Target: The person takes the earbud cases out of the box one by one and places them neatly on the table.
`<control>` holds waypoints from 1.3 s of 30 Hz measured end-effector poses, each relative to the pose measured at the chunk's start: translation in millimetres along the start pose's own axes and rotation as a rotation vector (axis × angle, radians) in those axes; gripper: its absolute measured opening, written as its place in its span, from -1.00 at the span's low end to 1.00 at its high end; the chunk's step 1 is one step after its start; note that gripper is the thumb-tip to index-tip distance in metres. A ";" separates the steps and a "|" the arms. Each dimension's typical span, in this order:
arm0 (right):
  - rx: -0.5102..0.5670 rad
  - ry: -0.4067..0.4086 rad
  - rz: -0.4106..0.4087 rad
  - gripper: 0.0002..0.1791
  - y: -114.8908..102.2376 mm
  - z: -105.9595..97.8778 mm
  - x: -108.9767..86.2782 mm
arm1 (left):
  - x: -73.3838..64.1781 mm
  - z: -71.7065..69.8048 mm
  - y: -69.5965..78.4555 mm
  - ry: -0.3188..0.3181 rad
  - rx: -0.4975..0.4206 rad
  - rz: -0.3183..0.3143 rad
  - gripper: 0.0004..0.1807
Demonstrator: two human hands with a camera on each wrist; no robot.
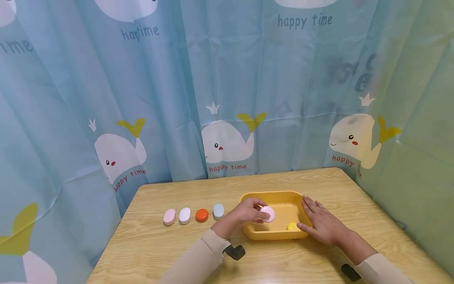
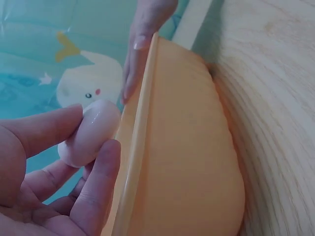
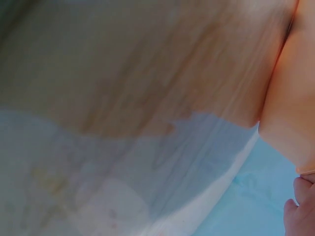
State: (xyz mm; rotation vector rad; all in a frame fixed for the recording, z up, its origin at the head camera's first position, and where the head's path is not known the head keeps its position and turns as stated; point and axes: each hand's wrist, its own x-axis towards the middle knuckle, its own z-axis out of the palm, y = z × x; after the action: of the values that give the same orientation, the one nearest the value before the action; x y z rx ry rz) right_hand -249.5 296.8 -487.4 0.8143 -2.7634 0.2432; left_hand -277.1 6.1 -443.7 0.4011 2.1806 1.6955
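My left hand (image 1: pixel 251 211) pinches a round, pale pink bar of soap (image 1: pixel 267 214) between thumb and fingers. It holds the soap over the left part of a yellow-orange plastic basin (image 1: pixel 273 235). The left wrist view shows the same glossy soap (image 2: pixel 93 132) tilted beside the basin's rim (image 2: pixel 140 128). My right hand (image 1: pixel 320 223) rests on the basin's right rim, its fingers extended and its thumb just over the inside. A yellow soap (image 1: pixel 292 226) lies inside the basin near the front right, close to that thumb.
Left of the basin, a pink oval soap (image 1: pixel 169 217), a white one (image 1: pixel 185 215), an orange-red round one (image 1: pixel 202 215) and a grey-blue oval one (image 1: pixel 218 211) stand in a row on the wooden table (image 1: pixel 149 244). A whale-print curtain (image 1: pixel 227 79) hangs behind.
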 end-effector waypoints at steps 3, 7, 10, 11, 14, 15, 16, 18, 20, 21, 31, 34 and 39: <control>0.002 -0.009 0.004 -0.11 0.3 1.0 -0.3 | -6.9 -5.2 -1.6 0.013 0.003 -0.004 -0.71; 0.004 -0.007 0.000 -0.11 0.3 0.6 -0.7 | -15.3 -13.5 -4.3 0.031 0.011 -0.003 -0.72; 0.004 0.004 -0.007 -0.12 0.2 -0.6 -1.3 | -20.3 -19.3 -6.5 0.043 0.029 -0.001 -0.71; 0.004 0.009 -0.008 -0.12 0.2 -0.6 -1.6 | -21.7 -21.1 -7.4 0.049 0.031 -0.001 -0.71; -0.002 0.014 -0.009 -0.13 0.9 -0.3 -2.1 | -25.5 -26.1 -9.0 0.063 0.026 -0.002 -0.69; 0.000 0.012 -0.006 -0.12 1.2 -0.1 -2.4 | -26.8 -27.8 -9.5 0.066 0.022 -0.001 -0.69; -0.004 0.010 -0.005 -0.12 1.7 0.5 -2.6 | -28.4 -29.8 -9.6 0.068 0.023 -0.003 -0.69; -0.003 0.000 -0.002 -0.11 2.1 1.5 -2.8 | -31.7 -33.8 -10.3 0.071 0.033 -0.003 -0.68; -0.001 0.002 -0.006 -0.11 2.2 2.1 -2.9 | -35.7 -38.5 -11.0 0.075 0.041 -0.008 -0.68; 0.001 0.005 -0.007 -0.11 2.0 2.1 -2.9 | -37.9 -41.0 -11.5 0.076 0.042 -0.011 -0.68; 0.013 -0.018 0.004 -0.10 1.1 -0.8 -1.0 | -60.3 -62.7 -20.1 0.099 0.082 -0.052 -0.67; 0.014 -0.022 0.008 -0.11 1.3 -1.3 -0.7 | -63.7 -68.0 -23.8 0.094 0.075 -0.031 -0.67; 0.018 -0.024 0.007 -0.10 1.2 0.2 -0.1 | -69.5 -76.9 -31.6 0.103 0.095 -0.001 -0.66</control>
State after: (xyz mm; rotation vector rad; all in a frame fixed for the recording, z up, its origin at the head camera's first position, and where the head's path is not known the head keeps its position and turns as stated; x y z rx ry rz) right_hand -250.1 297.8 -487.7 0.8168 -2.7905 0.2614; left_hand -248.5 -98.2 -450.3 0.3447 2.3416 1.6501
